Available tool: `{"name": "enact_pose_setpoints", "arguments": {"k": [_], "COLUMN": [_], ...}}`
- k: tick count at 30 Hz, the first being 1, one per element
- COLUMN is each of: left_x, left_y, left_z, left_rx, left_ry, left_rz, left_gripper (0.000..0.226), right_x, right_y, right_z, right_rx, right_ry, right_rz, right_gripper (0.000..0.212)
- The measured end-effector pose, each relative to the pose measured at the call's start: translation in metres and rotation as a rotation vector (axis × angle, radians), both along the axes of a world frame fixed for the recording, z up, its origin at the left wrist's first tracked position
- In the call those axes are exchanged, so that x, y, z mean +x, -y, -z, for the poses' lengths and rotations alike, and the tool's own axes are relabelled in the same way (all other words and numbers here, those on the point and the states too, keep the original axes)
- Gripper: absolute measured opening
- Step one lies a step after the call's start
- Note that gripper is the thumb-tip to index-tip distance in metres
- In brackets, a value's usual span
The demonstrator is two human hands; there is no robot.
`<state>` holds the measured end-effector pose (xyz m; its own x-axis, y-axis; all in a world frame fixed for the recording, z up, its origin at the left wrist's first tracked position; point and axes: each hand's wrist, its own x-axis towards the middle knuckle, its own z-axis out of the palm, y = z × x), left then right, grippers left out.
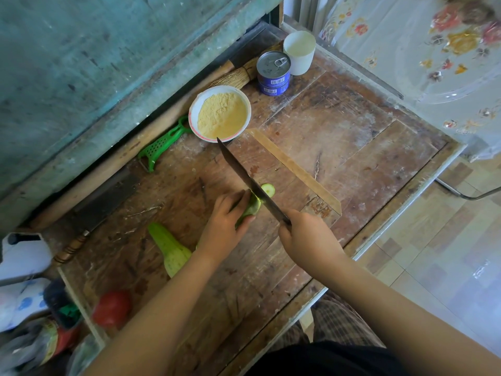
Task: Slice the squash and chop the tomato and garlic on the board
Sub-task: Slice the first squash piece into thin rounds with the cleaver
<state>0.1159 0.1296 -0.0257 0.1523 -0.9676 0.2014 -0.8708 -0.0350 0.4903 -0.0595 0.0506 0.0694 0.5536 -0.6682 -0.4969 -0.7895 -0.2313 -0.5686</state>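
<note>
The left hand (226,218) grips a squash (251,207) on the board (244,253), its long axis running from the palm toward the knife (249,183), which the right hand (306,237) holds crosswise; one slice (268,189) lies beyond the blade. The worn wooden tabletop (352,147) meets a teal wall (81,63).

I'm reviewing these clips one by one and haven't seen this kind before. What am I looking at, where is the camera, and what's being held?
There is no machine: a person works with bare hands, filmed by one wide camera on their head looking down. The left hand holds a squash on the wooden board. The right hand grips a knife, its blade at the squash end; one slice lies cut. Also on the board: a second squash piece, a tomato, a bowl of yellow powder, a green peeler, cans and a white cup.
</note>
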Motion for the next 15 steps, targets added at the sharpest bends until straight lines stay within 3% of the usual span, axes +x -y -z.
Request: {"name": "enact_pose_setpoints", "arguments": {"k": [15], "left_x": [-0.0003], "left_y": [0.0000], "left_z": [-0.0038], "left_rx": [0.010], "left_ry": [0.037], "left_rz": [-0.003], "left_gripper": [0.048], "right_x": [0.0007], "right_y": [-0.0037], "right_z": [-0.0032], "right_rx": [-0.074], "right_ry": [-0.006], "right_rz": [-0.059], "right_gripper": [0.034]}}
